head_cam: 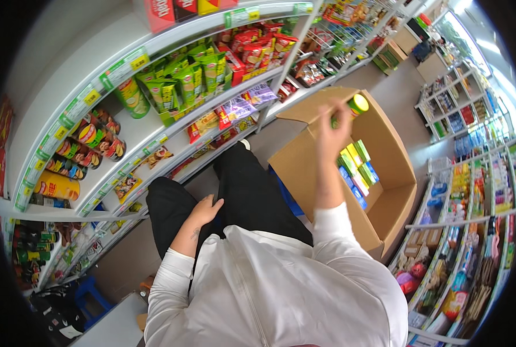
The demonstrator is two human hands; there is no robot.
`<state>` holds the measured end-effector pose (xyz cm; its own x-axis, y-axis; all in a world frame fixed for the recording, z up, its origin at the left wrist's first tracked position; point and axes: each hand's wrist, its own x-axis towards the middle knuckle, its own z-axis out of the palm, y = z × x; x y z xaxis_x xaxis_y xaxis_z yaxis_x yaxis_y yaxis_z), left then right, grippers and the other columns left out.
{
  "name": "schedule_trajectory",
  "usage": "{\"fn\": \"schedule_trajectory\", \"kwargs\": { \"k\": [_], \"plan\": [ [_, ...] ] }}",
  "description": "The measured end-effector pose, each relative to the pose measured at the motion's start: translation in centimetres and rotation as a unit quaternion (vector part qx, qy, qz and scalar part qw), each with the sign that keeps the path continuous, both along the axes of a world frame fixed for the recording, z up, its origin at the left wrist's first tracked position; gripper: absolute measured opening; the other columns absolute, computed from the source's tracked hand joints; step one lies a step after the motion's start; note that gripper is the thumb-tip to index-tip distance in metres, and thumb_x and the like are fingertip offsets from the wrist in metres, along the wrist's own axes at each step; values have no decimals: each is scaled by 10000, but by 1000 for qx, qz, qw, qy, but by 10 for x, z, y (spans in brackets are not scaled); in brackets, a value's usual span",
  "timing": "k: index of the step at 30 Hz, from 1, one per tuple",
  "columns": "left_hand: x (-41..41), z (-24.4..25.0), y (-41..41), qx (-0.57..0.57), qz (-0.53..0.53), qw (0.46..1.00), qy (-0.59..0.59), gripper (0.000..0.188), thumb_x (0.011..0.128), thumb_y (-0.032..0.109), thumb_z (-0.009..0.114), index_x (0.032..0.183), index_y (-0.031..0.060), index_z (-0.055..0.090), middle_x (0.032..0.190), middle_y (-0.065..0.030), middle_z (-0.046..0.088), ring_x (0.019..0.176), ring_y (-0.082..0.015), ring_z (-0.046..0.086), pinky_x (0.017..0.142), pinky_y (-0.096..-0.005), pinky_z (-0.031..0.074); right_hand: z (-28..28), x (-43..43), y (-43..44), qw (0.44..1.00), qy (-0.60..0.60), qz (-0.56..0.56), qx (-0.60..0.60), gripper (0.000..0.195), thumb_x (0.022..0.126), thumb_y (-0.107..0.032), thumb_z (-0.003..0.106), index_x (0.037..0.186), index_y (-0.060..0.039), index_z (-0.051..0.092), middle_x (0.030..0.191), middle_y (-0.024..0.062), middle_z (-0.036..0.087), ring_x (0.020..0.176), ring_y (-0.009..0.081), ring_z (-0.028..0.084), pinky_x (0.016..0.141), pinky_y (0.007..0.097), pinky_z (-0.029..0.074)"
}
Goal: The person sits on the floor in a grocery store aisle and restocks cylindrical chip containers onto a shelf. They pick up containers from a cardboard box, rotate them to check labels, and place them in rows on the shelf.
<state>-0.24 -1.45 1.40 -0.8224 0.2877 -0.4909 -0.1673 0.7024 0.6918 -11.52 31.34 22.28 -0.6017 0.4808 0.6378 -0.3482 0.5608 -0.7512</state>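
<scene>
My right hand (336,128), blurred, is over the near side of an open cardboard box (394,152). It grips a green chip canister (354,107) with a yellow lid, held tilted above the box's interior; the fingers hide part of it. Inside the box lie several small green, yellow, blue and white cartons (356,167). My left hand (206,209) rests on my black-trousered left thigh and holds nothing. On the shelf to the left, one similar green canister (133,99) stands beside green chip bags (188,80), and several dark canisters (91,141) sit farther left.
White shelving (162,126) with price tags curves along my left, holding red chip bags (253,45) and purple snack bags (236,108). Stocked shelves (457,234) stand to the right. Behind me at lower left are a blue stool (91,299) and a white surface (114,325).
</scene>
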Motion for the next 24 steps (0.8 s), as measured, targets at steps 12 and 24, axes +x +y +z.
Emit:
{"fn": "schedule_trajectory", "kwargs": {
  "k": [12,24],
  "plan": [
    [3,-10,22,2,-9,991,134,392,924,250,533,1154,-66,546,1089,-316,608,1043,-458,572,884,-461,469,-99,-54,210,818,-348,-258,378,844,697,-423,803,1433,-276,415,1562,124,246,1439,347,190,1088,535,250],
    [-7,0,31,71,77,984,147,348,888,212,595,1150,-16,597,1011,-224,680,947,-388,649,824,-454,514,-65,-53,189,887,-286,-203,301,723,640,-225,860,1277,-202,521,1259,148,475,1152,365,518,929,447,487]
  ]
}}
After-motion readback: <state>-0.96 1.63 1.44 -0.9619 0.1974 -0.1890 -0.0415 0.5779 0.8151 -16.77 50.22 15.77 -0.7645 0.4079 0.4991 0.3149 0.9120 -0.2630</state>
